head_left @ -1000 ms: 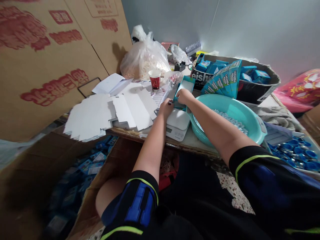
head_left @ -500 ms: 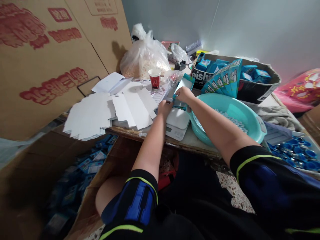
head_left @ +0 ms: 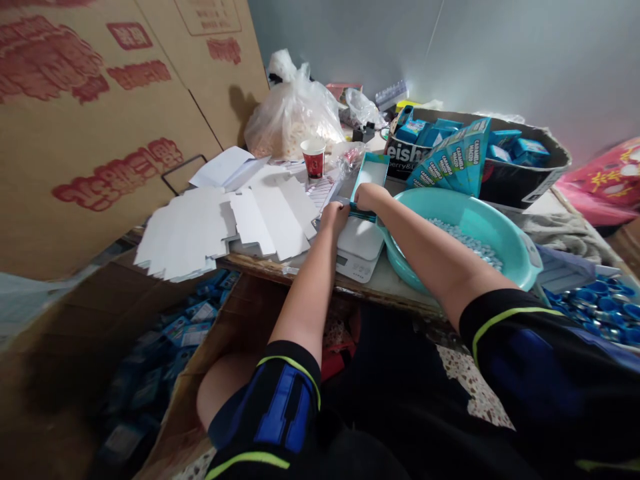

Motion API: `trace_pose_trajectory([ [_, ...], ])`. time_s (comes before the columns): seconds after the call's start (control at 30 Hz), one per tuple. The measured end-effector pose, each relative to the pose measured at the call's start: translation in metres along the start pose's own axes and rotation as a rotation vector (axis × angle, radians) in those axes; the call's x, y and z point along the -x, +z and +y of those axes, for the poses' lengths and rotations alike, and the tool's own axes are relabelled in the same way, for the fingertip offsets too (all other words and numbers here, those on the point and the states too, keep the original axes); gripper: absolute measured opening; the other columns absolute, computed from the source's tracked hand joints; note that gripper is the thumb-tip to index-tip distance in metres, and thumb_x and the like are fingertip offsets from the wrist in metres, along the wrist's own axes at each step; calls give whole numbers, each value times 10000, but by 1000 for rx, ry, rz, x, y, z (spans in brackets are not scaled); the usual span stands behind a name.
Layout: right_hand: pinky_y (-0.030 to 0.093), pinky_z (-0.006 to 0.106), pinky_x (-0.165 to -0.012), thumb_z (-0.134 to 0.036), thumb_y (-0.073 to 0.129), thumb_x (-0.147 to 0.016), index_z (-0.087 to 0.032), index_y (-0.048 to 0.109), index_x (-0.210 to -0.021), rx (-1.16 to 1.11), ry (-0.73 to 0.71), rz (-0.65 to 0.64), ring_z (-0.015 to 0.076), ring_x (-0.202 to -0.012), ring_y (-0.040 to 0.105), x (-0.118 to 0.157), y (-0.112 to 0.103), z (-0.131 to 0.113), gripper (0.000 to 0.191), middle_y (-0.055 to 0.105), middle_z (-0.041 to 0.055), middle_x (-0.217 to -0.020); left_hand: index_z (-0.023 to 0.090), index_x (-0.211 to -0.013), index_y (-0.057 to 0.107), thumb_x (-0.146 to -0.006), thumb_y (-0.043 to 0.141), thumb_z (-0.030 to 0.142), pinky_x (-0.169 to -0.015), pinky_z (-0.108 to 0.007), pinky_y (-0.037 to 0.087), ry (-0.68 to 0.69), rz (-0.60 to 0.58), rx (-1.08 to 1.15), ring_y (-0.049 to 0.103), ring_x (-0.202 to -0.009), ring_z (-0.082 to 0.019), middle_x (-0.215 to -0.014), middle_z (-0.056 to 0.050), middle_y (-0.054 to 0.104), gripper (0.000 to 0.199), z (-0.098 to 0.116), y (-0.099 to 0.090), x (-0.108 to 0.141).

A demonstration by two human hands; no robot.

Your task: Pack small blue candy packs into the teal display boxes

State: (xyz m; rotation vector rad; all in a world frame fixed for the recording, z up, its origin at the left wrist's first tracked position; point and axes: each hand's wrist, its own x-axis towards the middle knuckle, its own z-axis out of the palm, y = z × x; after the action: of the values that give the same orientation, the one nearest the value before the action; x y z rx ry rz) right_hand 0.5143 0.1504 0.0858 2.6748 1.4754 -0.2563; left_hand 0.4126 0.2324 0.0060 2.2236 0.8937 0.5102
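My left hand and my right hand are close together over a white kitchen scale. Both are closed, with fingers wrapped round a small blue carton; my hands cover much of it, so its shape is hard to make out. Just beyond them lies an open tray, white inside with a blue rim. A turquoise basin holding small pale pieces stands under my right forearm. Flat white card blanks lie to the left of my left hand.
A red paper cup and a tied plastic bag stand behind the blanks. A black box of blue cartons is at the back right. Blue caps lie far right. A large cardboard box rises on the left.
My hands have drawn slightly closer together over the scale, and the right has turned its knuckles up. The blue carton between them sits a little lower. The view has shifted slightly.
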Motion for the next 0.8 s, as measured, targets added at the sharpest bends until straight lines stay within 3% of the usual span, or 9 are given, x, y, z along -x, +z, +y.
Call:
trace_pose_trajectory([
  [0.2,541,412,-1004,-278,685,-958,-140,718,-1184,74,-72,-102,234,-1115,672,5,-8,-3,267,713,108,-1188,150,-705,684,-906,528,305,-791,-335,465,41,-12,59,652,-863,-265,-784,-117,717,298,-5,0,0],
  [0.3,542,435,-1003,-348,669,-985,-150,696,-1193,101,-91,-135,229,-1114,666,7,-11,-6,288,702,89,-1199,136,-992,751,-968,459,327,-917,-369,494,84,5,126,673,-1024,-293,-1026,-144,760,350,-7,2,0],
  [0.37,540,434,-1002,-366,675,-981,-132,702,-1183,109,-101,-158,233,-1094,672,9,-13,-7,310,710,94,-1157,163,-1219,714,-981,460,331,-1001,-366,488,140,11,179,655,-1151,-281,-1231,-130,729,387,-7,3,-1],
  [0.43,544,430,-990,-375,693,-966,-114,712,-1160,111,-113,-181,234,-1065,680,11,-14,-9,325,718,94,-1109,196,-1321,680,-965,494,302,-1048,-337,479,210,-10,222,635,-1219,-256,-1332,-95,699,416,-8,5,-2],
  [0.57,572,414,-939,-374,697,-970,-123,708,-1097,113,-130,-228,219,-1022,687,14,-17,-10,282,714,67,-1088,202,-1322,703,-927,514,232,-1056,-306,487,268,-48,263,648,-1225,-237,-1311,-58,727,439,-10,8,-5],
  [0.8,541,319,-953,-360,472,-1096,-40,681,-1072,72,-111,-234,149,-996,682,17,-18,-13,384,683,38,-1084,168,-1329,693,-875,588,206,-982,-338,536,167,-8,178,706,-1127,-251,-1219,-106,761,467,-14,7,-9],
])
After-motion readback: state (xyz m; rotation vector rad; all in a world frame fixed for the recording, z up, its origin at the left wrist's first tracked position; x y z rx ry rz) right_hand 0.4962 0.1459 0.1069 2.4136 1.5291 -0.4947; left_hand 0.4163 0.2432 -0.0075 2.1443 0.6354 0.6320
